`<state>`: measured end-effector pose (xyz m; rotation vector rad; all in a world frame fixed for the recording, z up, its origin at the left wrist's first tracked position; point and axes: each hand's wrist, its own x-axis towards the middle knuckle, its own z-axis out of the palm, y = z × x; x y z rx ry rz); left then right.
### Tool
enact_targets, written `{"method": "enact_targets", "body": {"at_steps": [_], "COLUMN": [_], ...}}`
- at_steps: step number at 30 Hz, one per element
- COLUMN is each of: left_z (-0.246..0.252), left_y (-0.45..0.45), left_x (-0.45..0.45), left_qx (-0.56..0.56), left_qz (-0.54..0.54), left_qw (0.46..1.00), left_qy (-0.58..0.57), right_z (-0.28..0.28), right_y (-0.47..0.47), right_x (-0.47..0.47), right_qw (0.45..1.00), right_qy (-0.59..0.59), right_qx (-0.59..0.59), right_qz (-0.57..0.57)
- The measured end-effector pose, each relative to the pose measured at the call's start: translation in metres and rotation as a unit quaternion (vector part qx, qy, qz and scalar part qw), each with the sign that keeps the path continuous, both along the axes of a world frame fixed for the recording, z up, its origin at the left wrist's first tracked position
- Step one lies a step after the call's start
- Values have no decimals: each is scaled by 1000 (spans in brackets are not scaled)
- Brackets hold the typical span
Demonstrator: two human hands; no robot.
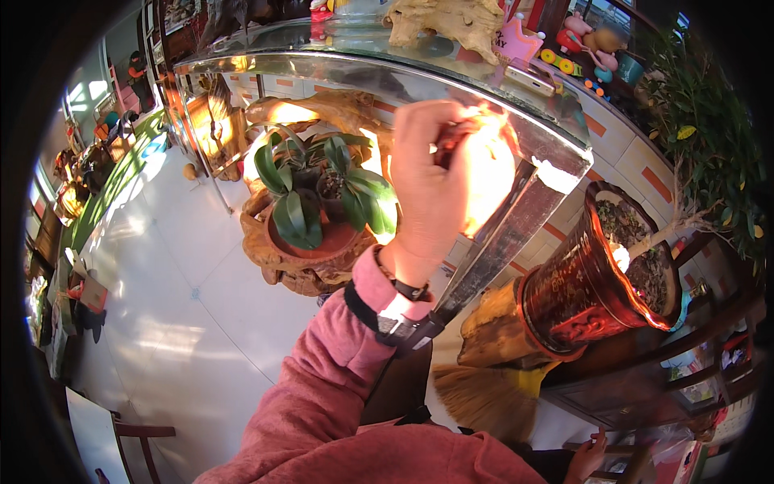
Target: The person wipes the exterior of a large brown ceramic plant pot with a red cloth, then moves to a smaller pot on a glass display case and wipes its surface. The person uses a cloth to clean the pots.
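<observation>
My left hand [426, 175], in a pink sleeve with dark bands at the wrist, is raised by the front edge of a glass tabletop [357, 54]. Its fingers are curled around a red cloth [450, 142], much of which is washed out by bright sunlight. Just right of the hand is the table's corner with its metal leg [493, 254]. A leafy potted plant [299, 215] sits in a carved wood stand [266, 266] to the left. Low at the right, my right hand [586, 458] hangs with fingers extended, nothing visible in it, partly cut off by the frame.
On the glass lie a phone [530, 78] and a driftwood piece [447, 24]. Toy figures [574, 36] stand behind. A dark glazed pot [574, 296] holds a small tree at right, above a straw broom [490, 396]. A chair [145, 431] is lower left. Another person [139, 78] is far off.
</observation>
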<state>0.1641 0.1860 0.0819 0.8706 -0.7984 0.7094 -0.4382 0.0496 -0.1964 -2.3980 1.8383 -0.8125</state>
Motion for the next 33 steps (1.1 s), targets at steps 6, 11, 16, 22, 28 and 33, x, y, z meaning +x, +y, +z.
{"method": "enact_targets", "body": {"at_steps": [6, 11, 16, 22, 28, 33], "left_z": [6, 5, 20, 4, 26, 27], "left_y": [-22, 3, 21, 2, 28, 27], "left_x": [-6, 37, 52, 16, 84, 67], "left_qx": [93, 94, 63, 116, 72, 67], "left_qz": [147, 199, 110, 116, 194, 120], "left_qw": [967, 966, 992, 959, 977, 988], "left_qy": [-187, -136, 7, -230, -43, -63], "right_z": [8, 9, 2, 0, 11, 15], "right_y": [5, 7, -1, -6, 5, 3], "right_x": [15, 16, 13, 24, 30, 35], "right_qw": [1000, 1000, 1000, 999, 993, 997], "right_qy": [1, 9, 9, 19, 91, 45], "right_qx": [13, 8, 8, 47, -68, -54], "right_qz": [-14, -22, -3, -7, 28, 43]}}
